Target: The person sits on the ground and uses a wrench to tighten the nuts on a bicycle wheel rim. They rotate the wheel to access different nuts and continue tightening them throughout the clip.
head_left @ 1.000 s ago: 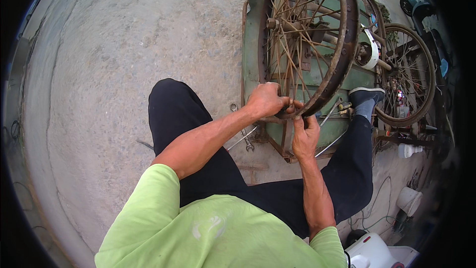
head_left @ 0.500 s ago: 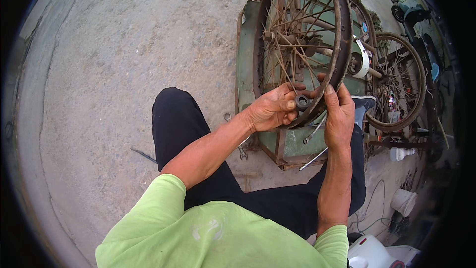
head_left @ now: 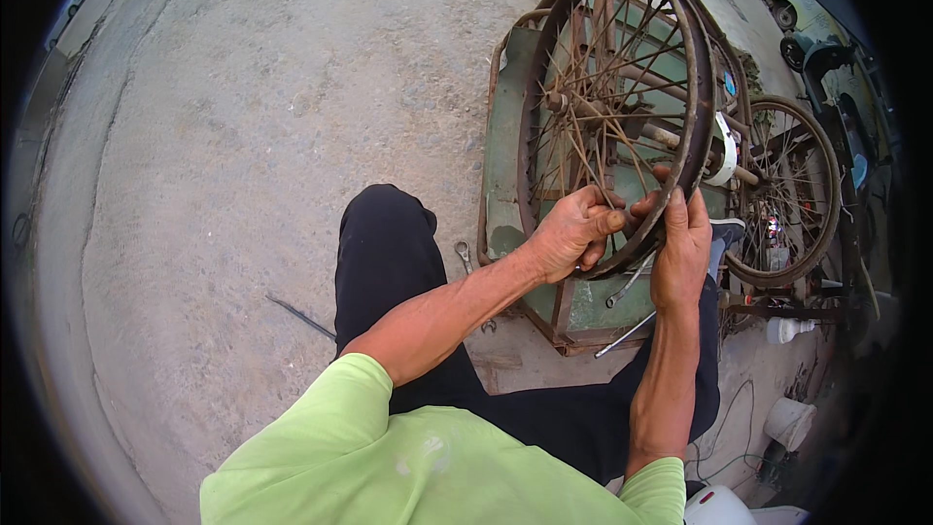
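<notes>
A rusty spoked wheel rim [head_left: 699, 97] without a tyre stands tilted in front of me, its spokes [head_left: 595, 141] running to a rusted hub [head_left: 557, 103]. My right hand [head_left: 678, 255] grips the lower right of the rim, thumb on the near face and fingers reaching behind it. Inside the rim, beside the lower spokes, my left hand [head_left: 575, 233] is closed in a pinch. The small dark round spoke wrench seen there earlier is now almost wholly hidden by the fingers.
Under the wheel lies an overturned green cart body [head_left: 503, 136]. A second spoked wheel [head_left: 826, 196] is at the right. Wrenches [head_left: 464, 255] and a metal rod [head_left: 301, 316] lie on the concrete. A white bucket [head_left: 789, 423] stands lower right, near a thin cable.
The view has shifted, so the wheel sits lower and further right. My left hand has turned its fingers over the small round wrench, hiding it. My right hand keeps its hold on the rim.
</notes>
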### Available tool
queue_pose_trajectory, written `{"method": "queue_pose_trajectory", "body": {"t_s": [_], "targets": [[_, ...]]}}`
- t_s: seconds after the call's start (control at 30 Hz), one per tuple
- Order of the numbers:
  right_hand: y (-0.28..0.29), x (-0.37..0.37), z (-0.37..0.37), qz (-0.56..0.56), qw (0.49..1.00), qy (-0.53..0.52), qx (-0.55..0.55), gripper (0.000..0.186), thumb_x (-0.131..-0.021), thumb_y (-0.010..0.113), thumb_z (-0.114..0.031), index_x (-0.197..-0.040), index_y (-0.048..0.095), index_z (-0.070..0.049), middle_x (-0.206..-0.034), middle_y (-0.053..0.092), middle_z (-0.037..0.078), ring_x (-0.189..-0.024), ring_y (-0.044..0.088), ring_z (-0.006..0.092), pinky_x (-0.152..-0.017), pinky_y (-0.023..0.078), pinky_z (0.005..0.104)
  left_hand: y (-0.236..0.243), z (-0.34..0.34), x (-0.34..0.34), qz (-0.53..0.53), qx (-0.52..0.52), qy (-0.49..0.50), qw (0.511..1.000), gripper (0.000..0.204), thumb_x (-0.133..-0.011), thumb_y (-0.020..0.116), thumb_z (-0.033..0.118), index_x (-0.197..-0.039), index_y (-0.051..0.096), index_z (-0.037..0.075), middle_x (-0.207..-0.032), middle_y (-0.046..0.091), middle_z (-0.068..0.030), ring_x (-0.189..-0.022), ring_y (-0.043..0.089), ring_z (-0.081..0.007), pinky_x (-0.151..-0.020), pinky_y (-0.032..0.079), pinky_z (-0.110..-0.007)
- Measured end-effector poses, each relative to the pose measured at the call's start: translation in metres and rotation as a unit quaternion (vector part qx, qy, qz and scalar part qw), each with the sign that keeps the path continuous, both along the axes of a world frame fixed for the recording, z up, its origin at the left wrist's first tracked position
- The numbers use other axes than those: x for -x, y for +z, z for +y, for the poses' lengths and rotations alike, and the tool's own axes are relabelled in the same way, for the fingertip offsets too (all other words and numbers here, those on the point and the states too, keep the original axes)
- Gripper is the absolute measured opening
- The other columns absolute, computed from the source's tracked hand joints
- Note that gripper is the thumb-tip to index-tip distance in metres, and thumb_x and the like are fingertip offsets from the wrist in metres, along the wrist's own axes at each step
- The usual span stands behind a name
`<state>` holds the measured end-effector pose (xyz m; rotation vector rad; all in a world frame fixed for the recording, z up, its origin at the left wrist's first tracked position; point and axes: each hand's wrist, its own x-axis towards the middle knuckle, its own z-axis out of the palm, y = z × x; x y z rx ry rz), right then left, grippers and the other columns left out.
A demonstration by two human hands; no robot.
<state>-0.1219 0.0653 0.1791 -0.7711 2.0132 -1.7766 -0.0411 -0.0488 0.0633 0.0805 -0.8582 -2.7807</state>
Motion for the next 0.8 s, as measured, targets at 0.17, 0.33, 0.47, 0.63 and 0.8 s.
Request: {"method": "queue_pose_trajectory", "body": {"t_s": [0.17, 0.33, 0.47, 0.63, 0.8], "targets": [[0.001, -0.002, 0.006, 0.014, 1.000, 0.010, -0.007, 0.040, -0.114, 0.059, -0.035, -0.136, 0.066, -0.002, -0.091, 0.069, 0.002, -0.082, 0.065, 0.0095, -0.074, 0.053, 0.0262, 0.003, -0.006, 0.000, -0.012, -0.041, -0.052, 0.998, 0.064, -0.086, 0.091, 0.045, -0.128, 0.059, 0.009, -0.088, 0.063, 0.0022, -0.062, 0.056, -0.0086, -0.051, 0.045, -0.022], [-0.002, -0.011, 0.012, 0.023, 1.000, 0.021, 0.006, 0.036, -0.114, 0.060, -0.028, -0.134, 0.068, 0.000, -0.096, 0.072, 0.003, -0.088, 0.065, 0.0095, -0.078, 0.053, 0.0268, 0.000, -0.013, -0.008, -0.005, -0.054, -0.112, 0.992, 0.054, -0.093, 0.087, 0.038, -0.131, 0.061, 0.011, -0.093, 0.063, 0.0028, -0.068, 0.059, -0.0090, -0.057, 0.048, -0.023], [-0.011, -0.009, 0.016, 0.035, 0.999, 0.011, 0.009, 0.028, -0.112, 0.062, -0.028, -0.115, 0.069, -0.001, -0.091, 0.067, -0.001, -0.082, 0.055, 0.0071, -0.074, 0.047, 0.0266, -0.001, -0.014, -0.007, -0.032, 0.009, -0.090, 0.995, 0.052, -0.092, 0.088, 0.042, -0.123, 0.063, 0.008, -0.086, 0.062, 0.0021, -0.062, 0.056, -0.0094, -0.053, 0.042, -0.024], [-0.023, -0.016, 0.021, 0.060, 0.998, -0.002, 0.018, 0.032, -0.110, 0.065, -0.032, -0.103, 0.067, -0.001, -0.088, 0.065, -0.001, -0.082, 0.051, 0.0079, -0.071, 0.045, 0.0289, 0.009, -0.024, -0.009, -0.171, 0.182, -0.078, 0.965, 0.052, -0.088, 0.091, 0.044, -0.105, 0.061, 0.005, -0.070, 0.054, 0.0010, -0.051, 0.049, -0.0112, -0.048, 0.037, -0.028], [-0.042, -0.021, 0.032, 0.051, 0.998, 0.014, 0.029, 0.032, -0.110, 0.066, -0.032, -0.102, 0.066, -0.001, -0.085, 0.064, 0.000, -0.080, 0.051, 0.0093, -0.071, 0.045, 0.0308, -0.006, -0.023, -0.008, -0.181, 0.203, -0.075, 0.959, 0.049, -0.088, 0.092, 0.041, -0.099, 0.061, 0.004, -0.068, 0.053, 0.0001, -0.048, 0.046, -0.0120, -0.044, 0.034, -0.030]]}}
